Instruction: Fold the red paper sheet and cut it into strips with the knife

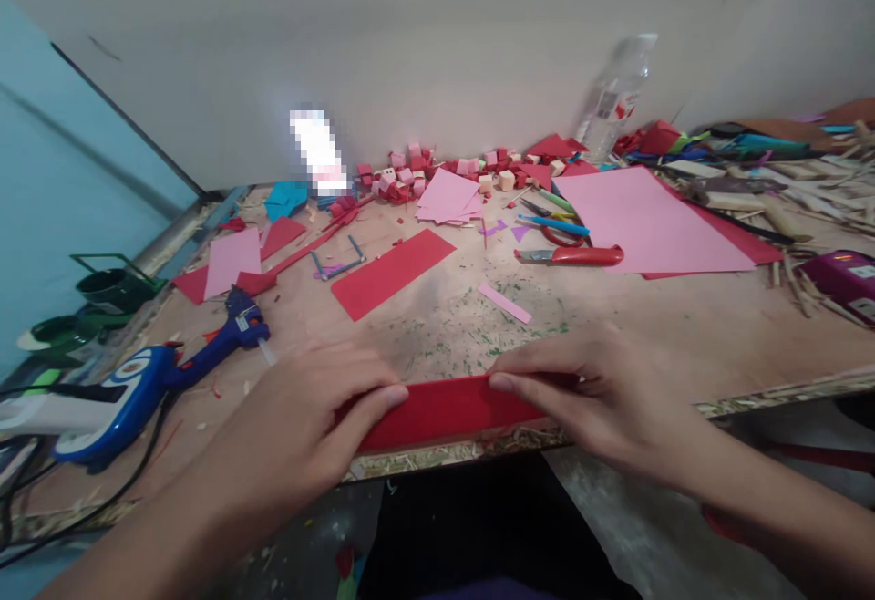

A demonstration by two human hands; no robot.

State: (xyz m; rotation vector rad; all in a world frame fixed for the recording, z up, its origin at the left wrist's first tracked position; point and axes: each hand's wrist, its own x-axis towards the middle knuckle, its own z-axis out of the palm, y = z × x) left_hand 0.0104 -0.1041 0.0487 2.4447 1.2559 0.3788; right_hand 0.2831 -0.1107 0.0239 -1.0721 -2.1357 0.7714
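A strip of red paper (447, 413) stretches between both hands at the front edge of the table, its upper edge looking folded. My left hand (321, 408) is closed on its left end, thumb on the near face. At the other end my right hand (594, 390) pinches the upper edge between thumb and fingers. Beyond the hands lies a flat red paper rectangle (393, 274), with a narrow pink paper strip (504, 303) to its right. A red-handled utility knife (571, 256) rests farther back on the right.
A blue glue gun (225, 336) and cables lie at left. Small red and pink cubes (410, 171) line the wall near a plastic bottle (619, 98). Large pink sheets (656, 222) and wood scraps (772, 199) cover the right. Green bits (444, 336) litter the middle.
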